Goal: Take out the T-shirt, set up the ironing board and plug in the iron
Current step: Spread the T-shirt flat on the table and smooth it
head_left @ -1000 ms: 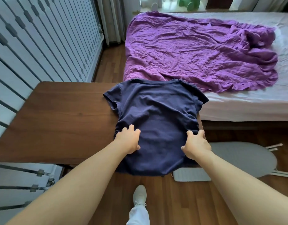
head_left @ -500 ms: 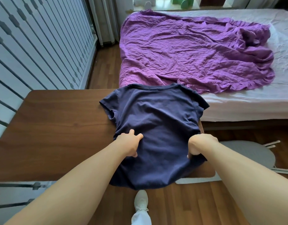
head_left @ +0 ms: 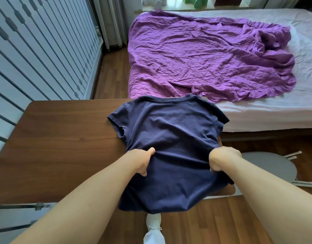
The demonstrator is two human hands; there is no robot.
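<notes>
A navy blue T-shirt [head_left: 171,134] lies spread on the right part of a dark wooden table [head_left: 60,143], neck away from me, its hem hanging over the near edge. My left hand [head_left: 142,160] is closed on the shirt's left side near the waist. My right hand [head_left: 222,160] is fisted on the shirt's right side. A grey ironing board [head_left: 271,166] lies flat on the floor to the right of the table, its white legs sticking out. No iron is in view.
A bed [head_left: 257,117] with a crumpled purple sheet [head_left: 204,55] stands just behind the table. A white slatted wardrobe [head_left: 37,50] runs along the left. My white shoe [head_left: 153,226] is on the wooden floor [head_left: 213,222] below the hem.
Both hands went from resting open on the shirt to closing on its sides. The shirt has slid toward me, with more of its hem over the table edge.
</notes>
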